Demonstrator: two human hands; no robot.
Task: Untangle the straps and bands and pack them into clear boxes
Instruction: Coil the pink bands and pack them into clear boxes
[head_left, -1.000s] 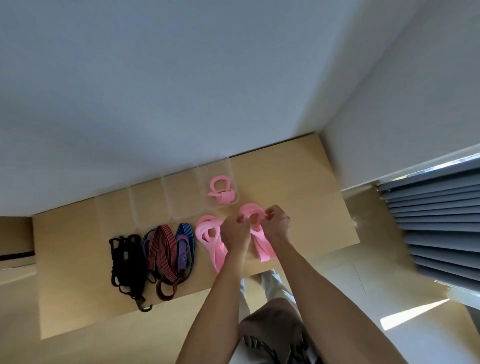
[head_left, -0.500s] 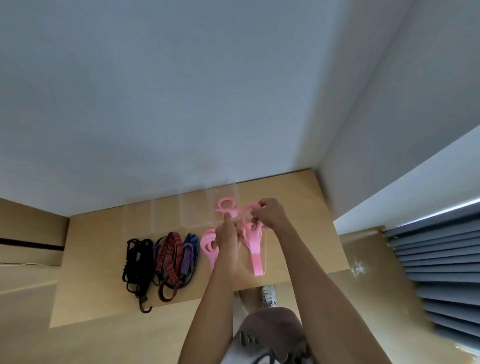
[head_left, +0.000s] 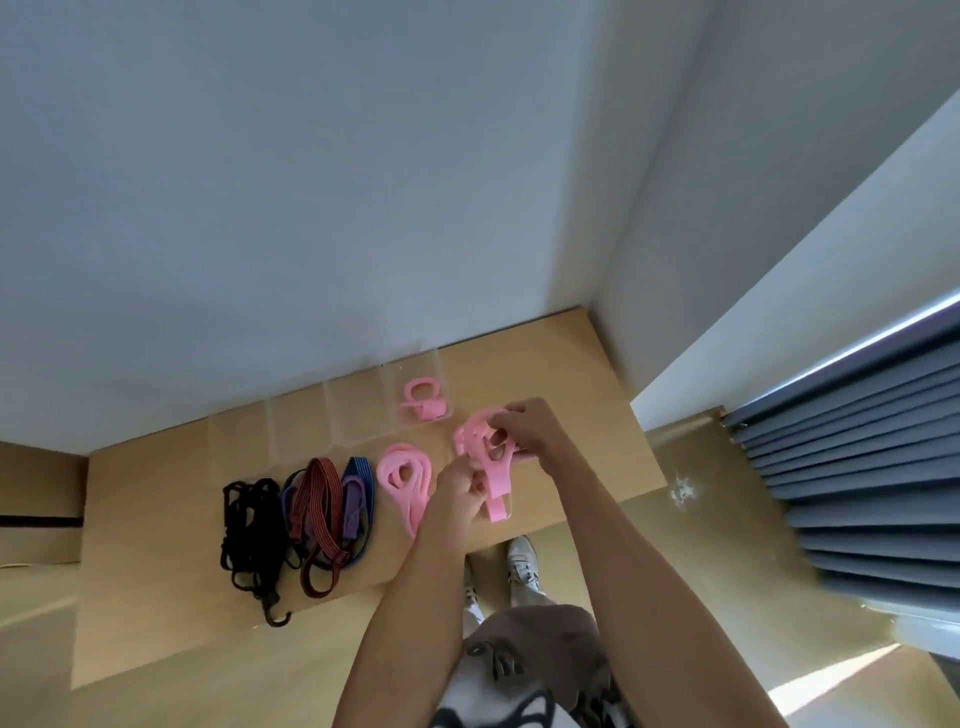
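Right hand (head_left: 524, 428) fingers curled round looped pink band (head_left: 480, 441), left hand (head_left: 457, 486) pinching its flat tail — smooth, rubbery, above wooden worktop (head_left: 571, 364).

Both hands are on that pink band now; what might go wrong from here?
1. The pink band that the left hand and right hand hold is looped on itself; pulling may tighten the tangle.
2. Its tail hangs near the table edge and may snag.
3. The left forearm passes close to the loose band and could drag it off.

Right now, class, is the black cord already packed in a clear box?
No: the black cord lies on the table, in front of the clear boxes.
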